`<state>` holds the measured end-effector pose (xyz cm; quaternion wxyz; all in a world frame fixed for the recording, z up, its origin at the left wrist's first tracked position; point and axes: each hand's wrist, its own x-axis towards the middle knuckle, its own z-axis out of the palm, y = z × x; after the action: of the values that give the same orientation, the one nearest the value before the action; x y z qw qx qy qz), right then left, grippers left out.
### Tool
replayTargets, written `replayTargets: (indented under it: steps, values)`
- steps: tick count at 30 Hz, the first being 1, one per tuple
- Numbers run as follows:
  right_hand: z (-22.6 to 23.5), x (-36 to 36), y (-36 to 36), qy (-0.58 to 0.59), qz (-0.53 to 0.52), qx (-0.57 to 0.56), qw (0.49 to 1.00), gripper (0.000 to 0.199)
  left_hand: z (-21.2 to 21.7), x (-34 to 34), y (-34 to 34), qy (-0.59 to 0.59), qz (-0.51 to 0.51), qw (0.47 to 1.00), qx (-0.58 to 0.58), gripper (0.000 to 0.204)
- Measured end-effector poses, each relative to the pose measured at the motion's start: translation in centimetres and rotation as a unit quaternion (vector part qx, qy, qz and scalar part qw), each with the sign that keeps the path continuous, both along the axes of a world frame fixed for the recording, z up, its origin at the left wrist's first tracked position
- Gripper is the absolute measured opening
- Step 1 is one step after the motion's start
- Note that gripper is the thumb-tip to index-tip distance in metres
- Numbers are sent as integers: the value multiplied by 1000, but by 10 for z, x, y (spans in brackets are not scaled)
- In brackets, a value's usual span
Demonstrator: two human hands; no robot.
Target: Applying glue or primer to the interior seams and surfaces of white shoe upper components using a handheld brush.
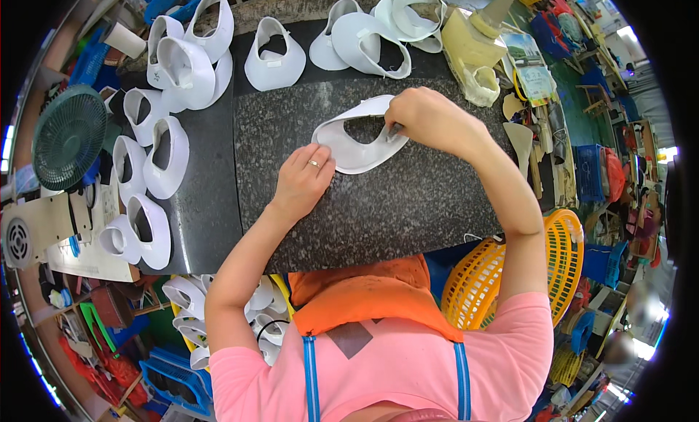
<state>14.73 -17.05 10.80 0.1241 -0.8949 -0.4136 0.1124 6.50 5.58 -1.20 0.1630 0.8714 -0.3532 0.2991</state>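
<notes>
A white shoe upper lies on the speckled dark stone slab in front of me, its opening facing up. My left hand, with a ring on one finger, grips the upper's left end between thumb and fingers. At the right end, my right hand is closed, its fingers bent down over the rim of the opening. A small greyish thing shows at its fingertips; its kind is too hidden to tell.
More white uppers stand along the slab's far and left sides. A yellowish pot with a brush-like handle is at the far right. A green fan stands left. Yellow baskets are by my right arm; a crate of uppers sits lower left.
</notes>
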Motion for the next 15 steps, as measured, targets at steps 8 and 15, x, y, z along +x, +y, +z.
replayTargets:
  steps: [8,15]
  values:
    - [-77,-47,23,-137,-46,253,956,29,-2,-1,2,30,-7,998,-56,17]
    - [-69,-38,19,-239,-177,221,929,31,4,3,-3,45,-9,993,-107,19]
